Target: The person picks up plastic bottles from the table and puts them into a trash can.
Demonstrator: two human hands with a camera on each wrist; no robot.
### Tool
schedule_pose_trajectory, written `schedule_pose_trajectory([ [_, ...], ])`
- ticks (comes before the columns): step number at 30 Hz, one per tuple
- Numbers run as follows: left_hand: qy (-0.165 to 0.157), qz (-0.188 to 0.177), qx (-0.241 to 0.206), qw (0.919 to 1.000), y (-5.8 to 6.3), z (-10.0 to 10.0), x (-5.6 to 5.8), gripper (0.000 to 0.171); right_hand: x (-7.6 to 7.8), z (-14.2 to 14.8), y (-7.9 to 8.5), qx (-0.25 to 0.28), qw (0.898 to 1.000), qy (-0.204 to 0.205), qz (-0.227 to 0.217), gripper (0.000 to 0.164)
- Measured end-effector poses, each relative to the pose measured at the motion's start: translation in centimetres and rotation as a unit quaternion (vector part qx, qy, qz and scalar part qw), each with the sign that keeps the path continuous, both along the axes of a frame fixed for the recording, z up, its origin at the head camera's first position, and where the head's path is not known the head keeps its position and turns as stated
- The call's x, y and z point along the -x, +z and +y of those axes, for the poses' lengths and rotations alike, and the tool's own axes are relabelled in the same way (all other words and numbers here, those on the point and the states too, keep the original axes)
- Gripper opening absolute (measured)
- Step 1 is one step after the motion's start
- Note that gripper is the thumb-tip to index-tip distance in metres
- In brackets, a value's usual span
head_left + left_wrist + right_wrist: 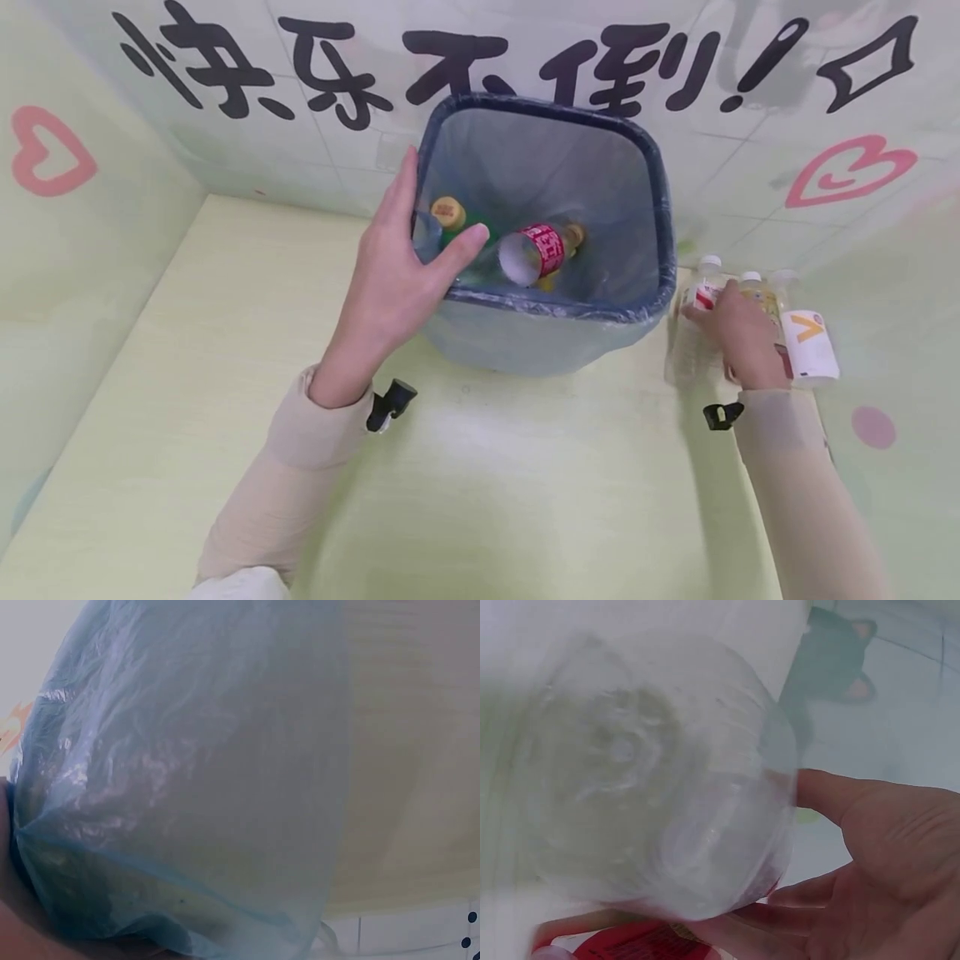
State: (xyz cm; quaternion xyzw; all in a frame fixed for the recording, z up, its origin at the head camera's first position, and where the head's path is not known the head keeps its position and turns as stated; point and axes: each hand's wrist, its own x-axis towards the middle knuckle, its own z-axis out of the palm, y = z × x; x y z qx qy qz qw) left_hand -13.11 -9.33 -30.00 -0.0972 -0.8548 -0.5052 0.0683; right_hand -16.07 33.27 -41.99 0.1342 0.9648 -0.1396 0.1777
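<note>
- Reaching in from 7 and 5 o'clock, two beige sleeves (300, 450) cross the pale desk (540, 475).
- At about 9 o'clock on the lined bin (562, 307), the left hand (386, 267) grips the rim, its thumb over the inside and its other fingers along the outer wall.
- At 4 o'clock from the bin, the right hand (746, 337) holds a clear bottle (686, 354) with a white cap; the bottle lies at the hand's 9 o'clock.
- In the right wrist view the base of that bottle faces the camera, blurred; the thumb (825, 789) presses it at 3 o'clock, while the other fingers (742, 934) curl beneath at 5 to 6 o'clock.
- Close by the right hand, a yellow-labelled bottle (767, 300) stands at 1 o'clock and a white container (813, 367) with an orange V at 3 o'clock.
- Inside the bin, a red-labelled bottle (550, 247) lies near 3 o'clock of the left thumb tip, apart from it; a yellow cap (447, 213) shows at 10 o'clock of that tip.
- Farthest, at 12 o'clock, the wall carries large black characters (457, 62); a pink heart (813, 200) is painted at 1 o'clock from the right hand.
</note>
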Motion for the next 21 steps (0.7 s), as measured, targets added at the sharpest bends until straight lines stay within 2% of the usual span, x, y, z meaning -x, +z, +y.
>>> schedule_pose_trajectory([
  [4,0.005,-0.006,0.001,1.0000,0.1,0.1,0.0,0.091,0.6,0.4,0.3,0.013,1.000,0.006,-0.002,0.058],
  [6,0.004,-0.003,-0.001,1.0000,0.0,0.1,-0.1,0.090,0.9,0.6,0.5,0.025,1.000,0.001,-0.018,0.053],
  [13,0.012,0.010,-0.007,0.9999,-0.1,0.1,-0.1,0.087,1.8,0.7,1.0,0.069,0.996,-0.014,-0.063,0.051],
  [18,0.018,0.010,-0.011,0.9997,-0.2,0.1,-0.2,0.086,1.5,0.6,0.7,0.072,0.996,-0.027,-0.052,0.054],
  [21,0.016,0.012,-0.014,0.9997,-0.2,0.1,-0.2,0.086,1.3,0.7,0.6,0.067,0.996,-0.030,-0.040,0.061],
])
